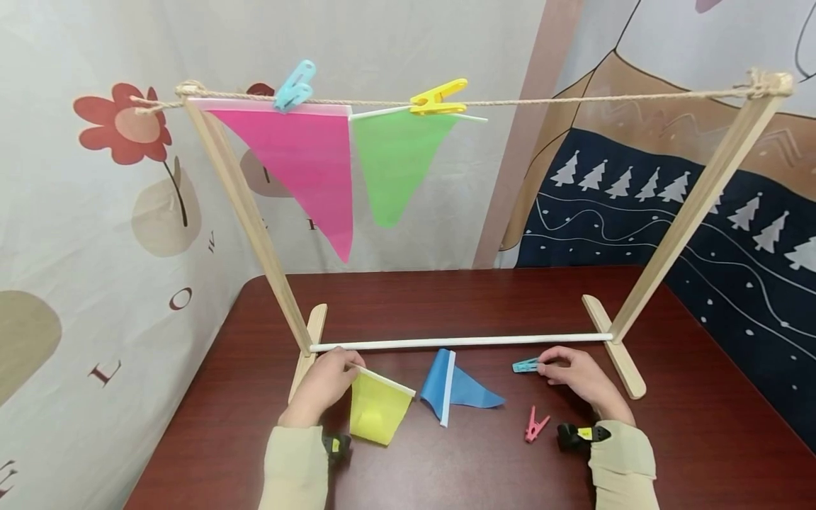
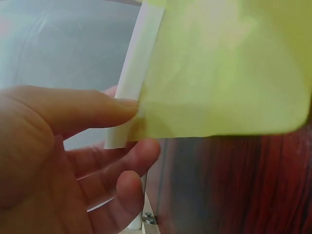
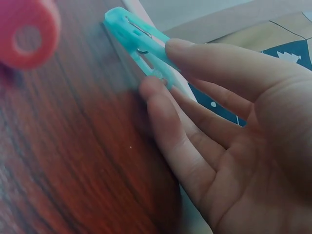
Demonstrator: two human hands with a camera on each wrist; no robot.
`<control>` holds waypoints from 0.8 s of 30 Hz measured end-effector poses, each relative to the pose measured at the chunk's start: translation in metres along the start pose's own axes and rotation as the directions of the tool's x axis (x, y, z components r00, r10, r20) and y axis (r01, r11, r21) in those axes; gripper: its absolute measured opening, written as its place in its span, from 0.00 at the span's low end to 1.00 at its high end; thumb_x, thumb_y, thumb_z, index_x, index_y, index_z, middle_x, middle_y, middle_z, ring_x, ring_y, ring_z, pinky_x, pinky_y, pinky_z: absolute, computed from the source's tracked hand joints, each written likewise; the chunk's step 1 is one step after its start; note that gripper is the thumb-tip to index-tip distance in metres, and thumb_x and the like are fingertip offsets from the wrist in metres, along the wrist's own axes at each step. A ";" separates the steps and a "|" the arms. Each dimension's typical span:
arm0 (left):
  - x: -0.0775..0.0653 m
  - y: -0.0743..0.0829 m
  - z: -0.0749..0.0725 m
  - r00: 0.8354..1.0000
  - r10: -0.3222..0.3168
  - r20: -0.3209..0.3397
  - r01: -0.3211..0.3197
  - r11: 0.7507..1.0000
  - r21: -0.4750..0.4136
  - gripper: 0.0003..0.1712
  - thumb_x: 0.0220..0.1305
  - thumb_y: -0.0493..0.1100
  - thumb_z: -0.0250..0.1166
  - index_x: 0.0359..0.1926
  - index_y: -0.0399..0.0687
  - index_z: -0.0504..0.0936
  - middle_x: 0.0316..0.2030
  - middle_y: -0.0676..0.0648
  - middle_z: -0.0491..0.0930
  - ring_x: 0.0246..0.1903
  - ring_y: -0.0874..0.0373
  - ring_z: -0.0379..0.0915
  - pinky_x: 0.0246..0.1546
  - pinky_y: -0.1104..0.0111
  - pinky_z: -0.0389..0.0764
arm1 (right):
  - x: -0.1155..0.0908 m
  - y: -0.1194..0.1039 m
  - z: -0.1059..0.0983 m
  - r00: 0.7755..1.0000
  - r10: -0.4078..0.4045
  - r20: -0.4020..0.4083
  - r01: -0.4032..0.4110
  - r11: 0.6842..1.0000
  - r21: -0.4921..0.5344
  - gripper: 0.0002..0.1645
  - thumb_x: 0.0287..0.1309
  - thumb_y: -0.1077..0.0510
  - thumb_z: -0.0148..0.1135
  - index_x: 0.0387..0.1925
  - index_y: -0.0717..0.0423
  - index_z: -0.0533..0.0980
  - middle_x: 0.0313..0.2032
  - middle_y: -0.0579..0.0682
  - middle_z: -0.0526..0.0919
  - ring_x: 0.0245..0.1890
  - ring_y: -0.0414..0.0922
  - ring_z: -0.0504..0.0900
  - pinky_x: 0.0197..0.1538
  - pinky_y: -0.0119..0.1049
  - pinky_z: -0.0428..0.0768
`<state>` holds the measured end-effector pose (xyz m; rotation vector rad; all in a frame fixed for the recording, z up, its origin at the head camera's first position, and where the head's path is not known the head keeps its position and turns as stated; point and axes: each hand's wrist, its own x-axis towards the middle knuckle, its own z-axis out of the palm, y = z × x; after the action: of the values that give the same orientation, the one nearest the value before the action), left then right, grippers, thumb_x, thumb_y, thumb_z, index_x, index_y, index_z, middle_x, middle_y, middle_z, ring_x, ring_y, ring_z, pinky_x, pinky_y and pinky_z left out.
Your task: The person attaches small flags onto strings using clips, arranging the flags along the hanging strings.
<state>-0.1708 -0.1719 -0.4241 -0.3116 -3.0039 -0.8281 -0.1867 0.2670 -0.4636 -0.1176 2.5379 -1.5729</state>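
My left hand [image 1: 326, 382] pinches the white top strip of a yellow pennant flag [image 1: 381, 405] at its left end; in the left wrist view the thumb lies over the strip of the flag [image 2: 219, 73]. At the right, my right hand [image 1: 583, 375] holds a light blue clothespin [image 1: 525, 365] by its handles between thumb and fingers. The right wrist view shows this clothespin [image 3: 141, 41] close up. Between the hands a blue pennant [image 1: 462, 386] lies partly folded on the table. A pink clothespin [image 1: 535, 425] lies in front of the right hand.
A wooden frame with two posts [image 1: 248, 219] and a white bottom rod [image 1: 459, 343] stands on the brown table [image 1: 472, 474]. Along its rope [image 1: 574, 99] hang a pink pennant [image 1: 306, 163] under a blue clothespin [image 1: 295, 86] and a green pennant [image 1: 401, 163] under a yellow clothespin [image 1: 440, 97].
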 end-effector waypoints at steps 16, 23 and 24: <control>0.004 0.006 -0.004 0.997 0.038 -0.068 -0.042 0.998 -0.053 0.04 0.58 0.40 0.60 0.34 0.55 0.77 0.34 0.56 0.75 0.31 0.61 0.72 0.33 0.66 0.71 | 0.005 -0.005 0.003 0.998 -0.024 -0.053 0.024 1.000 -0.007 0.21 0.50 0.47 0.63 0.38 0.59 0.75 0.29 0.56 0.80 0.30 0.47 0.79 0.32 0.38 0.78; 0.003 0.011 -0.008 0.994 0.049 -0.098 -0.056 0.996 -0.064 0.03 0.57 0.41 0.61 0.33 0.55 0.77 0.34 0.55 0.75 0.25 0.63 0.68 0.29 0.67 0.69 | 0.005 -0.006 0.003 0.996 -0.067 -0.065 0.068 0.997 0.020 0.17 0.54 0.52 0.60 0.39 0.62 0.74 0.31 0.58 0.80 0.32 0.46 0.79 0.32 0.38 0.78; 0.003 0.011 -0.008 0.993 0.056 -0.105 -0.062 0.996 -0.059 0.03 0.57 0.41 0.60 0.34 0.55 0.77 0.34 0.55 0.75 0.25 0.63 0.68 0.29 0.67 0.69 | 0.005 -0.007 0.003 0.996 -0.066 -0.067 0.067 0.997 0.024 0.17 0.54 0.51 0.60 0.39 0.62 0.74 0.31 0.58 0.80 0.32 0.46 0.79 0.32 0.38 0.78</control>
<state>-0.1719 -0.1661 -0.4109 -0.3456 -2.8635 -0.9050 -0.1911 0.2606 -0.4593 -0.1512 2.5875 -1.6606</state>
